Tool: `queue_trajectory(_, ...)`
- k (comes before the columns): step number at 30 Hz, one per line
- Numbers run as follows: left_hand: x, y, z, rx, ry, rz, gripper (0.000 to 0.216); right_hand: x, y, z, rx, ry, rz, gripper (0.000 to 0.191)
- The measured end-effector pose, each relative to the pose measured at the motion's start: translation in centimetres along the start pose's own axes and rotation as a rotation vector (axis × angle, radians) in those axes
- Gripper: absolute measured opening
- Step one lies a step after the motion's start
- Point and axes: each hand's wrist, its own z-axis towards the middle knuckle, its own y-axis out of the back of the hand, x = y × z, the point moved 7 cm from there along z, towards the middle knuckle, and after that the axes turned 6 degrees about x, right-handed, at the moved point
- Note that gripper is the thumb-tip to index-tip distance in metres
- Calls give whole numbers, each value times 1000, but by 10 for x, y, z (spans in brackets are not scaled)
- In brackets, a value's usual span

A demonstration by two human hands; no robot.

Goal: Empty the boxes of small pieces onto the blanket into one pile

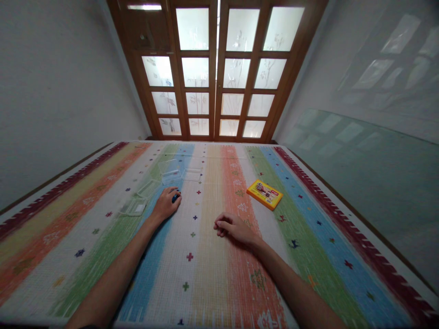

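My left hand (167,203) rests on the striped multicoloured mat (206,256), fingers curled over a small blue object (176,198) that I cannot make out. Clear plastic boxes (170,170) and clear lids (134,206) lie just beyond and to the left of that hand. My right hand (233,227) lies on the mat near the middle, fingers loosely curled in, with nothing visible in it. A yellow-orange flat box (265,193) sits on the mat beyond and to the right of my right hand.
The mat covers a wide surface between a white wall on the left and a glass pane (370,183) leaning on the right. A wooden door with frosted panes (216,68) stands at the far end.
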Motion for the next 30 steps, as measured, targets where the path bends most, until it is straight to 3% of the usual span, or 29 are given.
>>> queue_trajectory(17, 7, 6, 3, -79, 4, -60, 27, 3, -1, -1, 10, -1, -21, 27)
queue_trajectory(23, 8, -5, 6, -1, 34, -128, 40, 3, -1, 0, 4, 5, -19, 25)
queue_trajectory(30, 15, -6, 5, -2, 143, -258, 28, 2, 0, 0, 1, 12, -31, 25)
